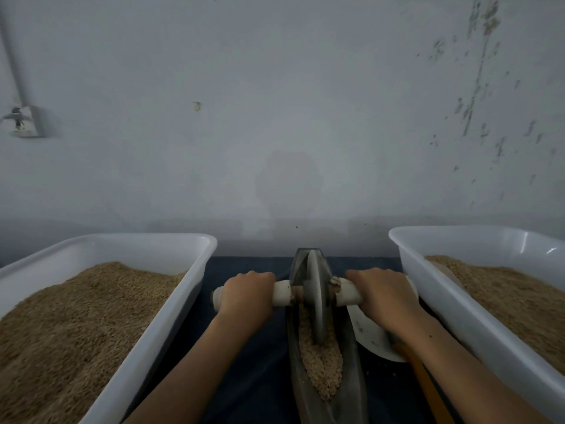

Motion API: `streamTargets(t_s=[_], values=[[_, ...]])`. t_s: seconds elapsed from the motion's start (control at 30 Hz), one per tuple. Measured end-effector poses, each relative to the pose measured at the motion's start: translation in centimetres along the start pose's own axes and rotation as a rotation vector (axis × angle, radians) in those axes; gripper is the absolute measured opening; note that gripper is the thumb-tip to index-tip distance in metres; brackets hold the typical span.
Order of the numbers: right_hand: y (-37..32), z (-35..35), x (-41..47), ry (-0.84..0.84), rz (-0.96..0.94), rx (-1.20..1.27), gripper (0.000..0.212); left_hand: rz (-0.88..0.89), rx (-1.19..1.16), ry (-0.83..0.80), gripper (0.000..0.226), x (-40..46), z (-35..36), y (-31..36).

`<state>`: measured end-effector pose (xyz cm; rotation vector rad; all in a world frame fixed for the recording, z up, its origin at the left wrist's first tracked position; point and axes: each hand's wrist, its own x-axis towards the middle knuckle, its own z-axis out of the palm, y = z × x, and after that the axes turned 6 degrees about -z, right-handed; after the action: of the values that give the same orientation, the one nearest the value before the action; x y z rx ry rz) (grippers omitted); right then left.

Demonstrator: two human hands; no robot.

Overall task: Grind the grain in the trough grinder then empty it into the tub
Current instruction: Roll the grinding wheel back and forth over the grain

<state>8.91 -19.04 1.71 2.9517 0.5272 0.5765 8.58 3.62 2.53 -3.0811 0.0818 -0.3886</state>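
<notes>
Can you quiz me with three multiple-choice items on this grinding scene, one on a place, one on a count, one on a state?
1. Where does the narrow dark metal trough lie?
A. Between the two tubs
B. Inside the left tub
C. Against the wall, behind the tubs

2. How many white rectangular plastic tubs of brown grain are there?
A. One
B. Two
C. Four

3. What is the grey metal grinding wheel doing?
A. Lying flat on the cloth
B. Standing on edge in the trough's grain
C. Resting in the right tub

Answers: 1 A, the trough lies on the dark cloth between the tubs. 2 B, a left tub and a right tub. 3 B, the left hand and right hand grip its white handles.
</notes>
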Motion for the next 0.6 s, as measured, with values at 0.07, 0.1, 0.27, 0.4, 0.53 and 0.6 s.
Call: streamTargets(t_s=[0.07, 0.1, 0.27, 0.4, 0.53, 0.6], values=[[0.1, -0.3, 0.0, -0.027, -0.02, 0.0, 0.014, 0.015, 0.013, -0.027, 0.025, 0.0, -0.1, -0.2], [0.1, -0.6, 0.0, -0.055, -0.034, 0.0, 0.015, 0.022, 0.024, -0.05, 0.027, 0.0, -0.1, -0.3], [0.2, -2.3, 0.2, -0.333, -0.078, 0.043, 0.028, 0.019, 0.05, -0.223, 0.038, 0.1, -0.5, -0.4], [0.5, -2.2, 0.2, -0.439, -0.054, 0.104, 0.036, 0.019, 0.078, -0.208, 0.039, 0.2, -0.7, -0.2], [0.4, -1.1, 0.3, -0.245, -0.033, 0.074, 0.023, -0.012, 0.065, -0.097, 0.029, 0.1, -0.4, 0.1], [0.2, -0.5, 0.3, -0.119, -0.019, 0.04, 0.018, -0.021, 0.059, -0.024, 0.023, 0.0, -0.1, 0.3]])
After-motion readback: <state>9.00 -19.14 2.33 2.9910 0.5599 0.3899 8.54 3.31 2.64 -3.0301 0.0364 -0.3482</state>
